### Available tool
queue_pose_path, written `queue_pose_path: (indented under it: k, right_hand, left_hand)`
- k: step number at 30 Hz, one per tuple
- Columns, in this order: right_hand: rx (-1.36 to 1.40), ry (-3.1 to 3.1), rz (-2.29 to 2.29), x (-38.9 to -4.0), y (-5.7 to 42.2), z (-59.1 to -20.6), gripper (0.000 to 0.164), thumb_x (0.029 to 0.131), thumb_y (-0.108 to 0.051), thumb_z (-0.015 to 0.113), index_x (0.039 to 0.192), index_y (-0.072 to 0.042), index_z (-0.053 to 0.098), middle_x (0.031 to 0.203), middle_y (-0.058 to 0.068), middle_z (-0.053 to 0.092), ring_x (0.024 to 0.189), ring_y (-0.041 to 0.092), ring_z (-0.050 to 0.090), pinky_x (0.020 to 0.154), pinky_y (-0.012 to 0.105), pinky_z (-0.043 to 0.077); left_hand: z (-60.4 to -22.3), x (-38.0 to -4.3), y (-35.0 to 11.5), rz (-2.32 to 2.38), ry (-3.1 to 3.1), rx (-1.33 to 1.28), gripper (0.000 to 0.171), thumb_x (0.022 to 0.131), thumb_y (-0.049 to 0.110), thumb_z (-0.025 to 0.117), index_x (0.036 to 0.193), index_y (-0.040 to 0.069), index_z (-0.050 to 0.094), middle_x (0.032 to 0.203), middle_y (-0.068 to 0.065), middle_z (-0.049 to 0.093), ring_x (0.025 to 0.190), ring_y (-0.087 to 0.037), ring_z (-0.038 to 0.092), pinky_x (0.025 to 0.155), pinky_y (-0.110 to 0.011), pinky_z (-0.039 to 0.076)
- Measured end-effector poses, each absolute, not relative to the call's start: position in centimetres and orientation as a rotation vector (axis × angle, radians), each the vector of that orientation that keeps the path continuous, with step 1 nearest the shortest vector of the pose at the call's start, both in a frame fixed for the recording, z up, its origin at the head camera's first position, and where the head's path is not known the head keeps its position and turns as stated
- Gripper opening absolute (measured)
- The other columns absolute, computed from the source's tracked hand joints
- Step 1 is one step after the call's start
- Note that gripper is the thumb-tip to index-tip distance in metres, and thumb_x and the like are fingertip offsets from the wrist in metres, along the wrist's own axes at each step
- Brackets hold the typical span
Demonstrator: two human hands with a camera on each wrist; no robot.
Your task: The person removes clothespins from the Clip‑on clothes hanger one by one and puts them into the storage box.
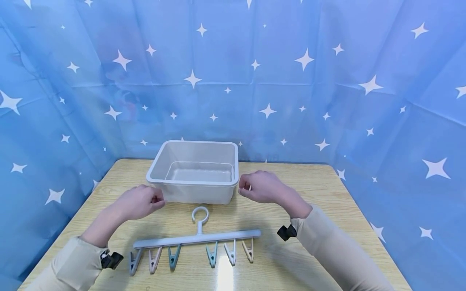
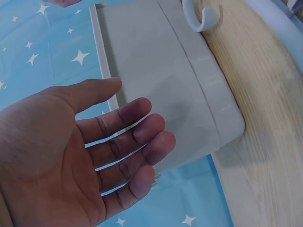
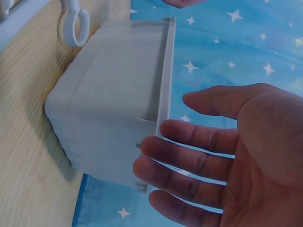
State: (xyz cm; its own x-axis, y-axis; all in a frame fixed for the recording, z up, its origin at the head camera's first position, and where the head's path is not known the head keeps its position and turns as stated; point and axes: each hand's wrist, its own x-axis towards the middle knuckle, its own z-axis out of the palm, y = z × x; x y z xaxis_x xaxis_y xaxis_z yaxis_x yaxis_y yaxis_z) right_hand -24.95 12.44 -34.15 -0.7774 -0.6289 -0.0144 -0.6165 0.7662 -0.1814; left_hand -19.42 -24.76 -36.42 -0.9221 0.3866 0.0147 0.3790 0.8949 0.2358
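A grey plastic bin with a pale rim stands at the back of the table, its inside showing bare. My left hand is beside the bin's front left corner, holding nothing. In the left wrist view its fingers are loosely bent, palm showing, in front of the bin's wall. By the front right corner is my right hand, likewise with nothing in its grasp. Its relaxed fingers overlap the bin's rim in the right wrist view. A pale blue-grey clip hanger lies between both forearms, hook toward the bin.
Several clothes clips in grey, pink, teal, white and beige are attached along the hanger bar. The wooden table bears everything. A blue star-patterned cloth encloses the back and sides. Dark wrist devices sit at both cuffs.
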Motion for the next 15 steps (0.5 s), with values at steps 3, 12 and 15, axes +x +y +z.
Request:
queue_pose_path:
  k: [3,12,15]
  right_hand:
    - [-1.014,2.873,-0.259,-24.8,12.4,-34.3,0.015,0.100,-0.034,0.058,0.101,-0.023,0.069,0.093,-0.010,0.071,0.078,0.007,0.063,0.069,0.033,0.051]
    - [-1.025,2.856,-0.257,-24.5,12.1,-35.0,0.016,0.099,-0.034,0.058,0.099,-0.022,0.069,0.091,-0.009,0.072,0.076,0.008,0.063,0.069,0.034,0.052]
    - [-1.020,2.848,-0.264,-24.5,12.0,-35.3,0.016,0.099,-0.034,0.058,0.099,-0.023,0.069,0.091,-0.010,0.071,0.077,0.007,0.063,0.069,0.034,0.052]
  left_hand:
    - [-36.6,-19.3,-24.8,0.381,3.013,0.604,0.017,0.097,0.024,0.061,0.081,0.019,0.066,0.064,0.008,0.052,0.057,-0.008,0.045,0.056,-0.027,0.036]
    - [-37.2,-19.1,-24.9,0.399,2.992,0.612,0.015,0.097,0.023,0.062,0.083,0.022,0.066,0.067,0.010,0.054,0.059,-0.007,0.046,0.058,-0.027,0.038]
    - [-37.4,-19.0,-24.9,0.396,2.991,0.623,0.014,0.096,0.023,0.062,0.083,0.021,0.067,0.068,0.011,0.056,0.060,-0.007,0.046,0.059,-0.027,0.039]
